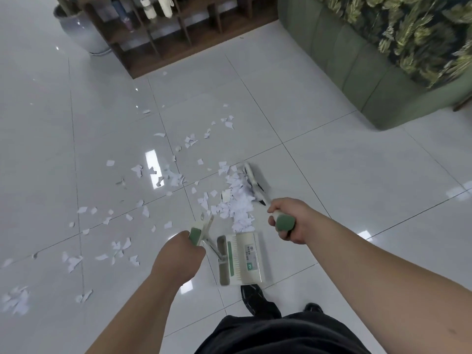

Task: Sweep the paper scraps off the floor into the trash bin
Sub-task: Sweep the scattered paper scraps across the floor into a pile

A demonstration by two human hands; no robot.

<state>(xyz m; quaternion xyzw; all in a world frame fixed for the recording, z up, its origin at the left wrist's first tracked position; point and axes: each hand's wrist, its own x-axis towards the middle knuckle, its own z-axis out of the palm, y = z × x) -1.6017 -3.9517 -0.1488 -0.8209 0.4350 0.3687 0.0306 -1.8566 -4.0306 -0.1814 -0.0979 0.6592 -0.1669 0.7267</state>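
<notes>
White torn scraps (237,203) lie scattered over the glossy floor (344,162), thickest in a heap in front of the dustpan. The cream-and-green dustpan (240,259) sits on the floor with its far edge at the heap and its handle slanting up. The broom (252,182), its pale bristles blurred, meets the heap's right side.

Ahead of me: dark wooden shelf (178,39) | left of it: grey pot (76,28) | my right: green sofa (344,62), leaf-print cover (408,34)
</notes>
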